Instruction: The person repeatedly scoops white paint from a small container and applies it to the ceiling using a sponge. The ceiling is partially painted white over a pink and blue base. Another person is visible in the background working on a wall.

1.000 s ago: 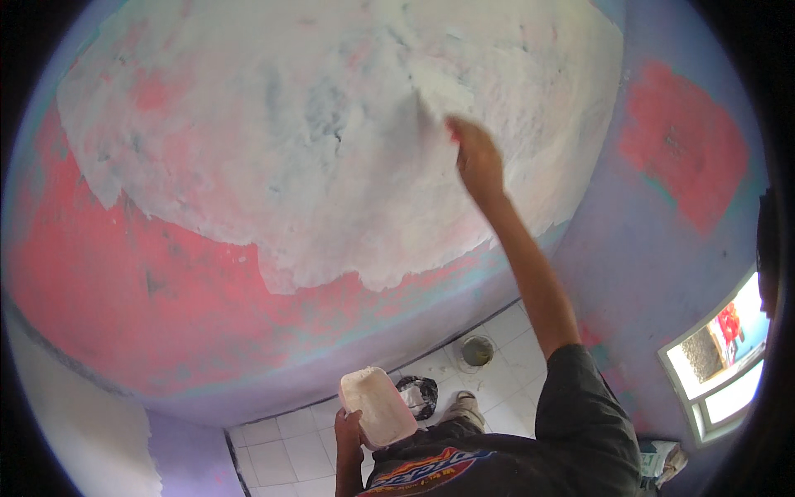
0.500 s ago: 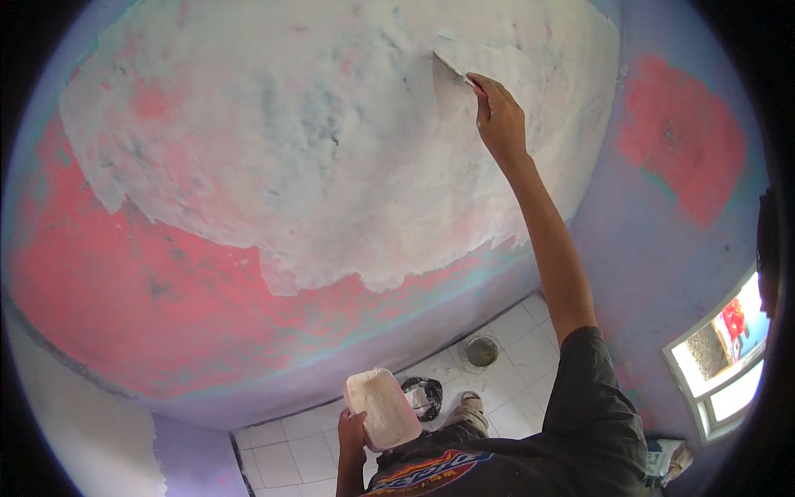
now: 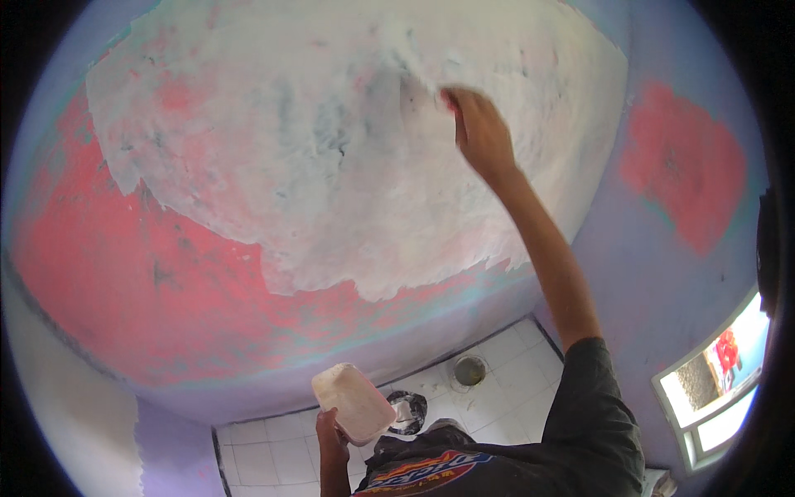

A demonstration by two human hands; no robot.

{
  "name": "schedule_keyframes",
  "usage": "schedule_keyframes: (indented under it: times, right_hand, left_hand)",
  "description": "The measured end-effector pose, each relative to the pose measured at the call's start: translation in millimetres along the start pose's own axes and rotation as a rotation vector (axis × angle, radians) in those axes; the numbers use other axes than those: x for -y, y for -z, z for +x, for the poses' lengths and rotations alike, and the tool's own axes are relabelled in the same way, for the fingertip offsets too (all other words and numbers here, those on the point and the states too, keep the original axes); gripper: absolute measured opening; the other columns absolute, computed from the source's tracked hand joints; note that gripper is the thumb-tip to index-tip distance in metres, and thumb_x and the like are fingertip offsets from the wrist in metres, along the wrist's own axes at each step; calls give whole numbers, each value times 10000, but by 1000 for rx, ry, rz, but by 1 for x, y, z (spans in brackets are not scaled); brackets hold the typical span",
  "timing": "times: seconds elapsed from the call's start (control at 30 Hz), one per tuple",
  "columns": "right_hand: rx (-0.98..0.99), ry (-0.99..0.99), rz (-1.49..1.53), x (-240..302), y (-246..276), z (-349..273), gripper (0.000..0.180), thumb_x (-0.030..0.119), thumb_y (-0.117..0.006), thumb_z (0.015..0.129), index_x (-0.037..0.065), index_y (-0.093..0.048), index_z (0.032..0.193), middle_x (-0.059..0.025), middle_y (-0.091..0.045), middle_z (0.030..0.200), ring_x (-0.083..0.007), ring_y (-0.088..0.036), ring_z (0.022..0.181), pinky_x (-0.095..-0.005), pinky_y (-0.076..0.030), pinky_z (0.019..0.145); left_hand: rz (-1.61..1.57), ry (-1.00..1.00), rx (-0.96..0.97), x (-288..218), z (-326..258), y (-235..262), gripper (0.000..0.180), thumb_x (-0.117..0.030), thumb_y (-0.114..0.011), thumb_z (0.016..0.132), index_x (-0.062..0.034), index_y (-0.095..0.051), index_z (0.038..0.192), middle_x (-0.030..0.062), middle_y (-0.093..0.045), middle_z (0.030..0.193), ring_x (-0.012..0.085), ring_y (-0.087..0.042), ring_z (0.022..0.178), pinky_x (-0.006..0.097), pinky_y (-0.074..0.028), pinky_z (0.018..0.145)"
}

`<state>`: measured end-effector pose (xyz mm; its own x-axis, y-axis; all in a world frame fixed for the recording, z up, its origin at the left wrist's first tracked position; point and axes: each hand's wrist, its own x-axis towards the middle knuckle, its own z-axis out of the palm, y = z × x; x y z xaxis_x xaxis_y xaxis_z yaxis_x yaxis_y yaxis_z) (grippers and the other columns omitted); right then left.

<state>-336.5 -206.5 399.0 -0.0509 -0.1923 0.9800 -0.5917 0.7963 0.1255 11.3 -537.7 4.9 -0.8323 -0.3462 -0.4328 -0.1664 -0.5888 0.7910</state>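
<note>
My right hand reaches up to the wall, its fingers wrapped round a putty knife. The knife's thin blade is blurred and lies close to the white-coated part of the wall. Pink and teal old paint shows below and left of this uneven white coat. Down low, my left hand grips the edge of a pale pink rectangular tub. White paste is smeared over the tub's inside.
On the tiled floor stand a small round bucket with greyish contents and a black bag holding something white. The right wall bears a pink patch and a window. A pale bag lies at lower right.
My right hand has come down and a little left with the putty knife, whose blade has turned. The tub in my left hand sits further left in view, as the whole view has shifted.
</note>
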Motion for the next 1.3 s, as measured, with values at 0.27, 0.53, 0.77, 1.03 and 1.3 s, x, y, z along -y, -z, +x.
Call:
schedule_keyframes:
  times: [0.27,0.53,0.77,1.03,1.3]
  right_hand:
    - [409,176,-38,21,-60,-111,394,134,-537,930,37,-579,1310,-147,-613,1230,-314,-597,1181,-429,-484,1030]
    - [310,39,289,7,-23,-80,291,48,-524,921,91,-652,1179,-100,-709,1091,-283,-673,1037,-413,-535,921]
    - [7,179,-44,-46,-14,53,253,50,-537,937,111,-689,1129,-81,-716,1101,-285,-676,1027,-401,-562,858]
    - [504,284,153,18,-33,-169,350,98,-577,891,50,-633,1233,-128,-664,1196,-297,-644,1108,-417,-533,971]
    - [-19,173,-22,-35,-3,76,262,89,-555,941,128,-687,1165,-99,-720,1136,-302,-677,1023,-434,-576,844]
  left_hand:
    - [-115,11,-26,36,-14,-34,421,-295,-638,915,-73,-508,1248,109,-596,1181,290,-643,1084,470,-542,891]
    - [-117,12,-42,65,-44,-65,506,-337,-640,895,-60,-510,1298,113,-615,1199,296,-644,1120,462,-552,892]
    - [-84,26,-77,80,-57,-79,583,-371,-642,896,-44,-513,1362,122,-641,1217,311,-648,1161,486,-556,900]
    - [-66,36,-92,89,-55,-78,564,-363,-643,874,-52,-512,1326,119,-617,1195,296,-649,1110,474,-561,843]
    - [-23,30,-115,60,-80,-87,583,-329,-637,852,-46,-484,1339,135,-587,1206,313,-632,1104,464,-559,844]
